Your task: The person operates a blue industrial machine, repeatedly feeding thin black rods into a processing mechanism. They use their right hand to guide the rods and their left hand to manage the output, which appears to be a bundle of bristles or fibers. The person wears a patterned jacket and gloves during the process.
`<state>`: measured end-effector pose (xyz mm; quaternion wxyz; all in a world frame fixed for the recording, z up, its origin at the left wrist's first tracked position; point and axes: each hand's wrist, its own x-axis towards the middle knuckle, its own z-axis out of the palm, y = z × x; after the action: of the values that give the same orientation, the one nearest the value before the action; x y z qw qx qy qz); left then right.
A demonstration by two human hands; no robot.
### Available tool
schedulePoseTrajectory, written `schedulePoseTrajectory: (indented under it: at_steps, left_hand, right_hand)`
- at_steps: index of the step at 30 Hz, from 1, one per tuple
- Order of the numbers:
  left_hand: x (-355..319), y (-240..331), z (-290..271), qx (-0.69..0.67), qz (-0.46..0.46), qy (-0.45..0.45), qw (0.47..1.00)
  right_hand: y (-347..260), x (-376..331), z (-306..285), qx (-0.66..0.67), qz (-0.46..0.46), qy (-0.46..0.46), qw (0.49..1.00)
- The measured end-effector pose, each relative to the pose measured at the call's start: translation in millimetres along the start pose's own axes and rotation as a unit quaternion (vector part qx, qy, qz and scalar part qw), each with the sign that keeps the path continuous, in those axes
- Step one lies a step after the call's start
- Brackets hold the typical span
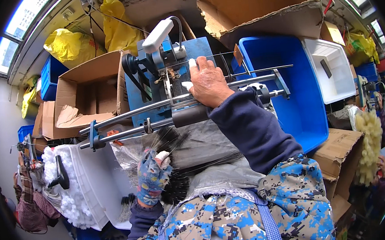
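My right hand (210, 83) is bare, with white wraps on the thumb and one fingertip. It lies over the blue bench machine (198, 48), fingers stretched out and thumb apart, just beyond two parallel metal rails (138, 111). Around my left hand (153, 176) is a patterned cloth glove with a pale wrapped fingertip showing. Its fingers close on black bristles (170, 140), which fan out above the hand towards the rails. More dark bristles (176, 188) lie beside it over my lap. A dark cylinder (190, 115) sits on the near rail, below my right wrist.
A blue bin (314, 111) stands right of the machine, with a white bin (332, 72) beyond. Open cardboard boxes (90, 93) flank the machine. At left, a white tub (101, 184) adjoins white fluffy brushes (71, 200). Other people work at both sides.
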<state>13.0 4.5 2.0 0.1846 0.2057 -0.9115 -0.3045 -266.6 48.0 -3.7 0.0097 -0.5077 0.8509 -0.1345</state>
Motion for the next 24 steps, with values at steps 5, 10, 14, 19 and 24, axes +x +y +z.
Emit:
schedulePoseTrajectory:
  at_steps: [5, 10, 14, 19, 24]
  left_hand:
    - [-12, -5, -6, 0.021, -0.035, -0.009, 0.999]
    - [3, 3, -5, 0.066, 0.074, 0.026, 0.995]
    - [-6, -7, -6, -0.027, -0.016, 0.028, 0.999]
    - [-8, -13, -6, 0.002, 0.000, 0.028, 1.000]
    - [-4, -2, -12, -0.013, -0.009, 0.021, 1.000]
  right_hand:
    - [-38, 12, 15, 0.032, -0.017, 0.063, 0.997]
    - [-38, 15, 11, 0.055, -0.062, -0.014, 0.996]
    - [10, 4, 0, 0.026, -0.049, -0.047, 0.997]
    - [37, -6, -23, 0.020, -0.045, -0.014, 0.999]
    - [55, 13, -31, -0.062, -0.047, 0.144, 0.987]
